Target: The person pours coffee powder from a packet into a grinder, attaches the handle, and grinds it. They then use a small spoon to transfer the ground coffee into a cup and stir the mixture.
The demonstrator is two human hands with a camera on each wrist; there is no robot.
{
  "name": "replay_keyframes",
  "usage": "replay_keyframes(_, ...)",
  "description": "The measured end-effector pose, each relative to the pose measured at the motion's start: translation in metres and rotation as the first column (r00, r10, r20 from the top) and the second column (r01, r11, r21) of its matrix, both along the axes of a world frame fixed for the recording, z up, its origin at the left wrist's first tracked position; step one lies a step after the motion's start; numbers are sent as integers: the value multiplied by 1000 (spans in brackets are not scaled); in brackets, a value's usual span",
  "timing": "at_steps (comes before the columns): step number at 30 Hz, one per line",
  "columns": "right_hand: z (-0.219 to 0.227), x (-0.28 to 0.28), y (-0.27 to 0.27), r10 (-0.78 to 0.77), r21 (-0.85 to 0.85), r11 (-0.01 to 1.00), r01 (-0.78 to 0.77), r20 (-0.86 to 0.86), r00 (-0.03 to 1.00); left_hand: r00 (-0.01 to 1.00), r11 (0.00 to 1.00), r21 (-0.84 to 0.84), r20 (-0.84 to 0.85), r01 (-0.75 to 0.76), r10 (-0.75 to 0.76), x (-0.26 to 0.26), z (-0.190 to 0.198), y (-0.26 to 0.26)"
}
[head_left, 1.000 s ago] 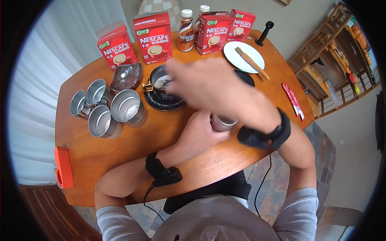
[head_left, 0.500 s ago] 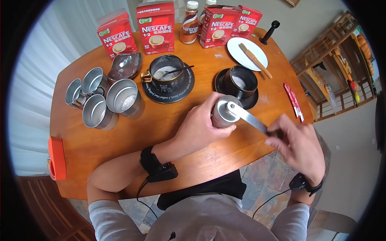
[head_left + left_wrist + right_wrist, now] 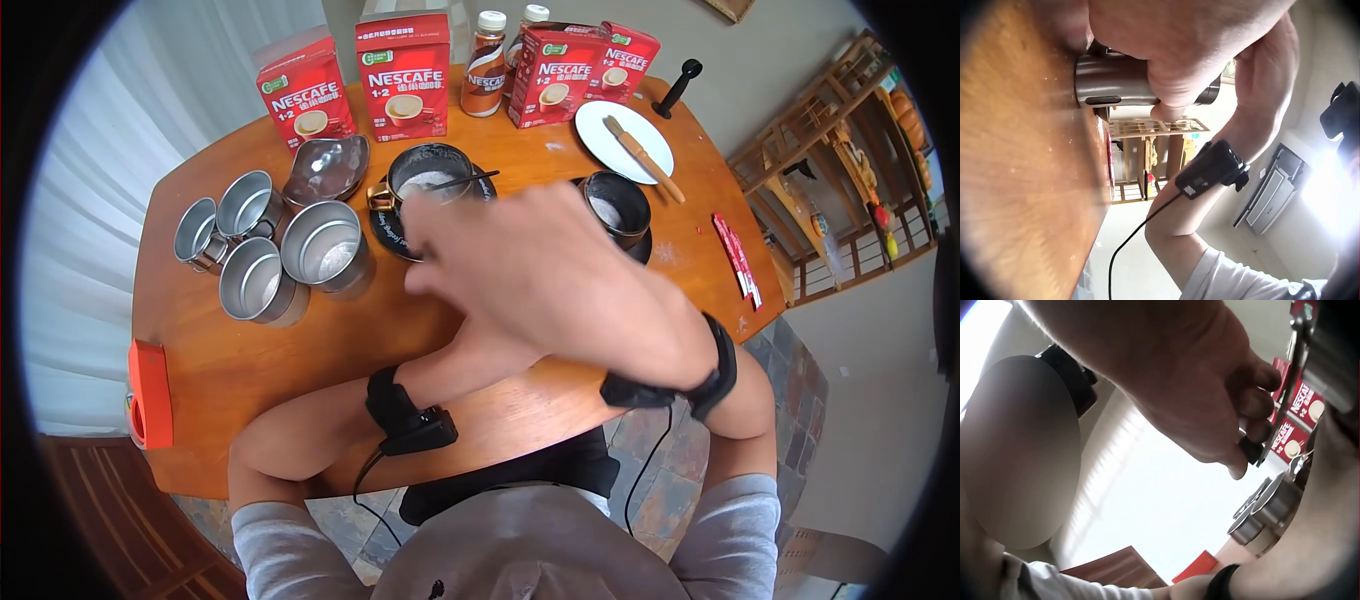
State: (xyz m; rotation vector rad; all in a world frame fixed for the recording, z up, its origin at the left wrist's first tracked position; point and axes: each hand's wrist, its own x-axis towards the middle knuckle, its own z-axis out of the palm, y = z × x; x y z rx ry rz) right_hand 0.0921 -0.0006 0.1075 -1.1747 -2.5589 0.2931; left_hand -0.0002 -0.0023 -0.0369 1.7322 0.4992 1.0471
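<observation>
Closest to the person, the left hand [image 3: 485,350] is gripping a metal grinder [image 3: 1113,80], which is standing upright at the bench [image 3: 225,365]; I'm not seeing clearly whether its base is touching the wood. The right hand [image 3: 550,265] is reaching over the grinder, pinching the black knob [image 3: 1249,450] at the end of its crank [image 3: 1285,394]. Well to the grinder's left, four steel cups [image 3: 320,228] are standing close together; to its right, red sachets [image 3: 737,262] are lying. Beyond it, two black mugs [image 3: 418,162] are holding pale powder. Farther beyond, a brush [image 3: 642,159] is resting on a white plate [image 3: 597,148], and farthest from it, red Nescafe boxes [image 3: 405,95] and bottles [image 3: 485,75] are standing.
</observation>
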Motion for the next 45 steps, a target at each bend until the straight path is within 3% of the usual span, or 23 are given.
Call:
replay_keyframes(2, -10, 6, 27, -102, 123, 987, 102, -6, 995, 988, 998, 18, -137, -64, 66, 7, 1, 2)
replay_keyframes(4, -15, 29, 47, -203, 212, 958, 191, 36, 979, 990, 995, -32, -107, -97, 93, 5, 16, -1)
replay_keyframes(9, -11, 105, 32, -406, 220, 893, 393, 14, 914, 989, 986, -161, -146, -53, 29, 0, 30, -3)
replay_keyframes(14, 11, 145, -46, -549, -94, 827, 555, 84, 832, 990, 985, -166, -134, -55, 33, 1, 31, -4)
replay_keyframes(17, 29, 137, -88, -502, -241, 818, 522, 143, 853, 991, 982, -179, -132, -59, 36, 1, 32, -5)
replay_keyframes(20, 41, 125, -113, -321, -297, 874, 384, 240, 916, 988, 985, -155, -142, -75, 53, 1, 30, -6)
replay_keyframes(22, 32, 111, -112, -81, -293, 950, 111, 112, 990, 988, 986, -145, -142, -79, 58, 2, 30, -6)
replay_keyframes(23, 28, 101, -110, 52, -278, 960, -36, 50, 997, 988, 986, -141, -141, -86, 66, 1, 30, -6)
replay_keyframes(26, 27, 58, -100, 141, -176, 976, -127, 65, 988, 990, 983, -174, -132, -64, 41, 2, 27, -5)
replay_keyframes(28, 16, 34, -86, 143, -14, 990, -143, 7, 990, 994, 975, -223, -108, -14, -11, -2, 33, -5)
replay_keyframes(30, 7, 17, -67, 136, 54, 989, -135, -9, 991, 981, 996, -77, 192, 51, -35, -9, 10, -7)
replay_keyframes(32, 2, 5, -45, 109, 26, 994, -110, 21, 994, 961, 999, -14, 273, 51, -45, -11, -5, -7)
replay_keyframes(34, -2, -4, -21, 75, 33, 997, -75, -16, 997, 990, 999, -40, 143, 23, -17, -8, 0, -5)
replay_keyframes(38, -9, 11, 34, -146, 119, 983, 140, 40, 988, 992, 997, -69, -125, -37, 29, 4, 14, 0)
replay_keyframes(40, -11, 32, 57, -231, 131, 965, 228, 11, 973, 992, 992, -74, -83, -100, 94, 4, 22, -3)
replay_keyframes(43, -16, 92, 61, -284, 72, 954, 289, -79, 956, 984, 979, -193, -174, -60, 26, -1, 36, -2)
replay_keyframes(45, -4, 116, 18, -494, -110, 868, 484, -98, 864, 989, 977, -211, -150, -40, 8, 0, 29, -5)
